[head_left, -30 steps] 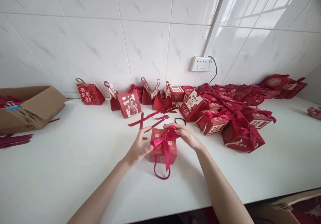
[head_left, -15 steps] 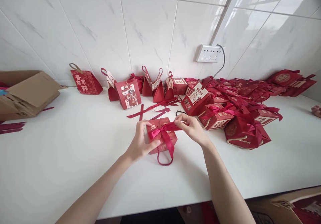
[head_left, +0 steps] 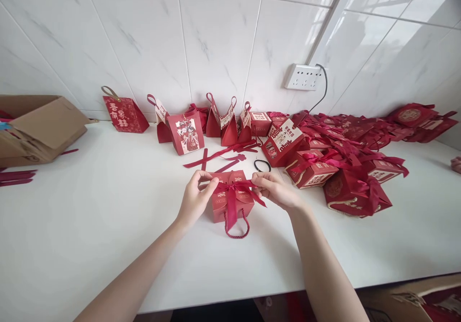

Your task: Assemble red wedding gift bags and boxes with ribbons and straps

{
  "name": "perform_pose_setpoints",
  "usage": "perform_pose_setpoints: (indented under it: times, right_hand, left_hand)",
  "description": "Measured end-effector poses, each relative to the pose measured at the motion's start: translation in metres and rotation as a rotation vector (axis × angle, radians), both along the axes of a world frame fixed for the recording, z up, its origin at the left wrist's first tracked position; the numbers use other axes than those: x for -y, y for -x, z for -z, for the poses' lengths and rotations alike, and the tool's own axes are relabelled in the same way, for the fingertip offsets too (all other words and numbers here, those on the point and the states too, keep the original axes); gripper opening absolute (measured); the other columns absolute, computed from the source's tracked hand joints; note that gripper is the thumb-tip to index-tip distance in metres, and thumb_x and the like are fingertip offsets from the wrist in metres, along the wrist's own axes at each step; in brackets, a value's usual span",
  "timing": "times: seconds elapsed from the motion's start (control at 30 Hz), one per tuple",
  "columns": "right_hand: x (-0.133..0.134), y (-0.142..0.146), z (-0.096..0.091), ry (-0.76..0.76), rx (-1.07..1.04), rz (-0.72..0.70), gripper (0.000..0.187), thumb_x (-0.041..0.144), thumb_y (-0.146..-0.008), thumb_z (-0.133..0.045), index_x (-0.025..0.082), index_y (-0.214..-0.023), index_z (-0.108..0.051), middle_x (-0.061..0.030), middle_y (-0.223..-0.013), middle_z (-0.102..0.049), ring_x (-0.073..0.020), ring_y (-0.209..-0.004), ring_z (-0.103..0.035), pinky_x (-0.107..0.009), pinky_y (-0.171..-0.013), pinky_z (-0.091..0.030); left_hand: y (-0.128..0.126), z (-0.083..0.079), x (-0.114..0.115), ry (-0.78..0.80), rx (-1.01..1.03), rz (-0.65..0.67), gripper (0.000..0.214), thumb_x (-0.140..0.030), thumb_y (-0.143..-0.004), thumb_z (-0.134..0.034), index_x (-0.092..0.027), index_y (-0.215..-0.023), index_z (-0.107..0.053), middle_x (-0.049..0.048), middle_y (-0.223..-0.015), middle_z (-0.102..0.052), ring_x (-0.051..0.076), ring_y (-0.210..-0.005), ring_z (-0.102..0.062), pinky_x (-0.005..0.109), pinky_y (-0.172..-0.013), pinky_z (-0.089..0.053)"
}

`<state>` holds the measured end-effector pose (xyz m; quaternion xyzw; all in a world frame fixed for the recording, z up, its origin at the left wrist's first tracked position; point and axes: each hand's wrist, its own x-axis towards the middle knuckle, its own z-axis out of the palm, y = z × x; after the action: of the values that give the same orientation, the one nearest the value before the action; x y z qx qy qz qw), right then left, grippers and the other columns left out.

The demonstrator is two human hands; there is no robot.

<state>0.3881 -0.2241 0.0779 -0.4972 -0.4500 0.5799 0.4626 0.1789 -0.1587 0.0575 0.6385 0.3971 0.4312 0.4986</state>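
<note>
A small red gift box (head_left: 230, 206) with a rope handle stands on the white table (head_left: 90, 226) in front of me. A red ribbon bow (head_left: 233, 188) sits on its top. My left hand (head_left: 194, 199) pinches the bow's left loop. My right hand (head_left: 275, 191) pinches the bow's right loop, fingers pressed together. The ribbon's tails hang down the box's front.
A pile of finished red boxes (head_left: 334, 163) with bows lies at the right. Open red bags (head_left: 225, 127) and a red box with a picture (head_left: 186, 133) stand by the wall. Loose ribbon strips (head_left: 216, 157) and a black hair band (head_left: 262, 165) lie behind the box. A cardboard carton (head_left: 39, 130) sits far left.
Both hands have shifted onto the bow's two loops and drawn them apart sideways. The bow now lies flatter on the box top. The camera has tilted slightly.
</note>
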Motion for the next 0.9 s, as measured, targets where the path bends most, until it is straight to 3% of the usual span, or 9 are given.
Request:
perform_pose_setpoints:
  times: [0.23,0.4,0.5,0.57,0.7,0.77,0.9]
  right_hand:
    - [0.001,-0.002,-0.003,0.032,0.016,-0.152,0.028,0.033,-0.072,-0.064,0.017,-0.056,-0.047,0.0050,-0.057,-0.043,-0.0065,-0.052,-0.040,-0.020,-0.053,-0.036]
    - [0.001,-0.005,0.002,0.081,-0.110,-0.143,0.028,0.032,-0.073,-0.066,0.017,-0.058,-0.049,0.0050,-0.055,-0.047,-0.0064,-0.049,-0.045,-0.019,-0.050,-0.037]
    - [-0.001,-0.006,0.004,0.091,-0.134,-0.153,0.027,0.033,-0.075,-0.066,0.017,-0.060,-0.051,0.0045,-0.055,-0.051,-0.0077,-0.048,-0.050,-0.021,-0.052,-0.041]
    - [-0.001,-0.006,0.004,0.091,-0.126,-0.168,0.027,0.035,-0.075,-0.068,0.016,-0.062,-0.053,0.0036,-0.057,-0.055,-0.0092,-0.050,-0.055,-0.022,-0.055,-0.044]
    - [0.002,-0.006,0.000,0.084,-0.018,-0.223,0.037,0.050,-0.073,-0.067,0.016,-0.064,-0.056,0.0012,-0.056,-0.059,-0.0138,-0.055,-0.063,-0.025,-0.058,-0.046]
    - [0.005,-0.007,-0.004,0.083,0.083,-0.268,0.044,0.058,-0.070,-0.065,0.015,-0.064,-0.057,0.0014,-0.050,-0.058,-0.0132,-0.049,-0.060,-0.024,-0.055,-0.044]
    - [0.012,-0.006,-0.018,0.100,0.281,-0.347,0.042,0.054,-0.073,-0.065,0.014,-0.062,-0.060,0.0033,-0.041,-0.054,-0.0094,-0.038,-0.052,-0.022,-0.049,-0.039]
  left_hand:
    - [-0.001,0.000,-0.003,-0.006,-0.003,-0.017,0.022,-0.040,-0.077,-0.062,-0.020,-0.077,-0.053,0.0023,-0.086,-0.061,0.017,-0.086,-0.060,0.027,-0.072,-0.051]
    - [0.002,-0.001,0.000,-0.045,-0.034,-0.069,0.026,-0.043,-0.077,-0.061,-0.020,-0.077,-0.049,0.0024,-0.089,-0.058,0.015,-0.080,-0.058,0.025,-0.067,-0.048]
    - [0.006,-0.004,0.001,-0.062,-0.136,-0.041,0.037,-0.046,-0.082,-0.051,-0.021,-0.060,-0.037,-0.0035,-0.060,-0.040,0.011,-0.054,-0.041,0.023,-0.052,-0.036]
    - [0.008,-0.007,0.001,-0.056,-0.166,0.035,0.043,-0.046,-0.083,-0.048,-0.021,-0.055,-0.027,-0.0052,-0.052,-0.027,0.010,-0.048,-0.031,0.024,-0.047,-0.030]
    - [0.009,-0.008,0.001,-0.120,-0.186,0.105,0.037,-0.038,-0.080,-0.053,-0.020,-0.056,-0.031,-0.0050,-0.054,-0.030,0.010,-0.051,-0.032,0.024,-0.050,-0.029]
    - [0.008,-0.006,0.002,-0.144,-0.172,0.098,0.035,-0.035,-0.081,-0.052,-0.021,-0.056,-0.031,-0.0047,-0.055,-0.031,0.011,-0.052,-0.033,0.024,-0.051,-0.031]
    - [0.006,0.000,0.003,-0.244,-0.129,0.041,0.028,-0.030,-0.078,-0.053,-0.021,-0.060,-0.035,-0.0026,-0.062,-0.040,0.014,-0.063,-0.044,0.027,-0.065,-0.040]
